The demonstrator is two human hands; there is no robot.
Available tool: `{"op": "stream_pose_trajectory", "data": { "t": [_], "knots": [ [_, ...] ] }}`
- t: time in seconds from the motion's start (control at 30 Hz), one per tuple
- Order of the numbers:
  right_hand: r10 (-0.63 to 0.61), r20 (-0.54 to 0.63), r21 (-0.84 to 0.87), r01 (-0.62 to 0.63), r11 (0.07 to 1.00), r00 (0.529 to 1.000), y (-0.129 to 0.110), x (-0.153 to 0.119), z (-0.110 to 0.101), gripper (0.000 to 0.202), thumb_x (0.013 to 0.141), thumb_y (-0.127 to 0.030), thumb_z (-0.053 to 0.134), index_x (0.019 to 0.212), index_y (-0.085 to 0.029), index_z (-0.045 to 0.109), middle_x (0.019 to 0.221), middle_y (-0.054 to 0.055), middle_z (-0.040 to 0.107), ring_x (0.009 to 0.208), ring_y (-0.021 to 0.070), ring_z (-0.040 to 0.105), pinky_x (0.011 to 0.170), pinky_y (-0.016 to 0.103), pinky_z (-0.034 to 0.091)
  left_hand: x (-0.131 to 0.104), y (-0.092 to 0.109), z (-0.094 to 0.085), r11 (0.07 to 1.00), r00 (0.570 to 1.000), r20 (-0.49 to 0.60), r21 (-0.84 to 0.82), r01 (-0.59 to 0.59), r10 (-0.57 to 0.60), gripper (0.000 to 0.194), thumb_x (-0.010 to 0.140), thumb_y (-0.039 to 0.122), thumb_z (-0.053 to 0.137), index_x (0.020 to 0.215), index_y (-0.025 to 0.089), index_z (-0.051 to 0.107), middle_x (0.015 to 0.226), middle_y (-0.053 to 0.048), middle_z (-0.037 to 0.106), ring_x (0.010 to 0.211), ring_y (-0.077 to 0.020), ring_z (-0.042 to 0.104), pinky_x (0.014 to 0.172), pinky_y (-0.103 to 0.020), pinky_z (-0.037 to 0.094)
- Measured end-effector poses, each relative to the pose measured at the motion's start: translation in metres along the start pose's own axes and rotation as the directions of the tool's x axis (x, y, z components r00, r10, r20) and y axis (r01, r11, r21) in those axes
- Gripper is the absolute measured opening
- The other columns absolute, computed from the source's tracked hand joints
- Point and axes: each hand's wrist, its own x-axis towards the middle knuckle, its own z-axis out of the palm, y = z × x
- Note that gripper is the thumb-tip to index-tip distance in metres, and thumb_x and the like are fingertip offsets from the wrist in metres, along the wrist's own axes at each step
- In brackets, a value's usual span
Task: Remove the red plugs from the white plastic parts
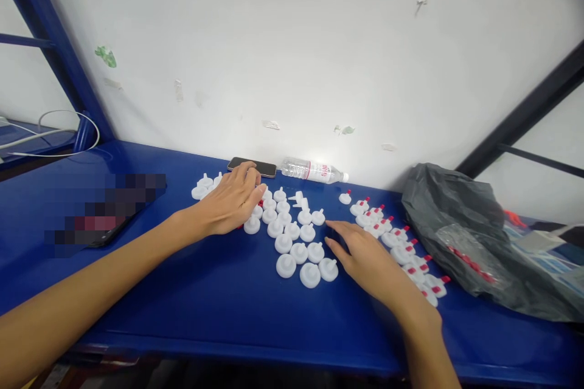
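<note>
Many white nozzle caps (292,230), each a round base with a thin spout, stand in a loose group on the blue table. My left hand (232,197) reaches over the left side of this group, its fingers bent and drawn together; the fingertips and anything in them are hidden. Small red pieces show beside and beneath that hand. My right hand (362,255) is low at the group's right side, thumb and fingers apart, with the fingertips close to a white nozzle cap (318,217). Further right, white nozzle caps with red tips (403,251) form a slanting row.
A phone (269,170) and a clear plastic bottle (312,171) lie against the wall. On the right is a dark plastic bag (438,213) with a clear packet of red pieces (472,264). A dark, blurred-out item (118,219) lies left. Blue frame posts flank the table.
</note>
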Motion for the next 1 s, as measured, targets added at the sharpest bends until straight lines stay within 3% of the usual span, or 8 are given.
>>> {"op": "stream_pose_trajectory", "data": {
  "t": [0.17, 0.33, 0.47, 0.57, 0.7, 0.77, 0.87, 1.0],
  "knots": [
    [-0.019, 0.009, -0.059, 0.02, 0.998, 1.0, -0.001, -0.001, 0.004, 0.052, 0.104, -0.022, 0.037, 0.152, -0.007, 0.048, 0.151, 0.019, 0.055, 0.137, 0.0318, 0.055, 0.115, 0.051, 0.045, 0.0, -0.002, 0.002, 1.0, 1.0, 0.009, -0.008, -0.001, 0.001, 0.036, 0.108, 0.041, 0.019, 0.1, 0.019, 0.047, 0.117, -0.014, 0.054, 0.12, -0.0328, 0.052, 0.098, -0.052, 0.045],
    [-0.035, 0.06, -0.111, 0.042, 0.993, 0.998, -0.001, -0.004, 0.004, 0.082, 0.084, 0.006, 0.033, 0.16, -0.021, 0.038, 0.157, 0.015, 0.048, 0.142, 0.0293, 0.049, 0.116, 0.051, 0.044, 0.001, 0.0, 0.001, 0.999, 1.0, -0.006, -0.036, 0.0, 0.0, 0.033, 0.108, 0.041, 0.02, 0.102, 0.02, 0.044, 0.121, -0.015, 0.053, 0.122, -0.0324, 0.05, 0.101, -0.053, 0.045],
    [-0.049, 0.077, -0.075, 0.055, 0.996, 0.996, -0.001, -0.007, 0.005, 0.089, 0.077, 0.008, 0.034, 0.161, -0.021, 0.035, 0.165, 0.008, 0.039, 0.15, 0.026, 0.04, 0.121, 0.05, 0.039, 0.001, 0.002, -0.001, 1.0, 1.0, -0.014, -0.031, 0.003, -0.004, 0.034, 0.108, 0.041, 0.019, 0.103, 0.019, 0.044, 0.124, -0.016, 0.052, 0.122, -0.0329, 0.051, 0.1, -0.054, 0.045],
    [-0.084, 0.073, -0.035, 0.087, 0.996, 0.994, -0.001, -0.007, 0.005, 0.091, 0.076, 0.007, 0.032, 0.163, -0.023, 0.031, 0.162, 0.005, 0.044, 0.152, 0.0245, 0.037, 0.119, 0.05, 0.041, 0.001, 0.003, -0.001, 0.999, 1.0, -0.008, -0.038, 0.007, -0.007, 0.034, 0.107, 0.042, 0.02, 0.103, 0.019, 0.045, 0.123, -0.016, 0.053, 0.122, -0.0333, 0.051, 0.1, -0.054, 0.045],
    [-0.122, -0.078, -0.046, 0.119, 0.992, 0.989, 0.001, -0.001, 0.0, 0.077, 0.085, 0.002, 0.034, 0.158, -0.02, 0.039, 0.152, 0.009, 0.057, 0.145, 0.0244, 0.047, 0.113, 0.048, 0.047, 0.001, 0.003, -0.001, 0.999, 1.0, -0.016, -0.046, 0.01, -0.011, 0.033, 0.107, 0.041, 0.021, 0.103, 0.019, 0.046, 0.124, -0.017, 0.053, 0.122, -0.0338, 0.052, 0.098, -0.054, 0.046],
    [-0.071, -0.246, -0.116, 0.043, 0.992, 0.967, 0.007, 0.002, -0.006, 0.057, 0.094, -0.009, 0.038, 0.149, -0.016, 0.052, 0.14, 0.013, 0.066, 0.135, 0.0276, 0.058, 0.112, 0.05, 0.045, 0.001, 0.003, -0.001, 0.999, 1.0, -0.023, -0.037, 0.01, -0.011, 0.033, 0.107, 0.041, 0.021, 0.104, 0.019, 0.045, 0.124, -0.017, 0.052, 0.123, -0.0341, 0.052, 0.098, -0.054, 0.046],
    [0.102, -0.432, -0.21, -0.21, 0.955, 0.896, 0.022, 0.002, -0.015, 0.038, 0.098, -0.02, 0.046, 0.129, -0.017, 0.068, 0.124, 0.014, 0.074, 0.12, 0.0344, 0.065, 0.104, 0.053, 0.047, 0.0, 0.003, -0.001, 0.999, 0.999, -0.054, -0.041, -0.001, -0.001, 0.031, 0.107, 0.04, 0.021, 0.107, 0.018, 0.043, 0.126, -0.018, 0.05, 0.124, -0.0334, 0.051, 0.101, -0.053, 0.045],
    [0.338, -0.359, -0.233, -0.434, 0.87, 0.87, 0.04, -0.003, -0.019, 0.029, 0.094, -0.022, 0.054, 0.116, -0.019, 0.074, 0.102, 0.014, 0.08, 0.098, 0.0355, 0.073, 0.082, 0.045, 0.053, 0.0, 0.005, -0.003, 0.998, 0.993, -0.114, -0.061, -0.018, 0.011, 0.028, 0.107, 0.039, 0.023, 0.112, 0.017, 0.041, 0.129, -0.019, 0.048, 0.12, -0.0317, 0.052, 0.1, -0.052, 0.046]
  ]
}}
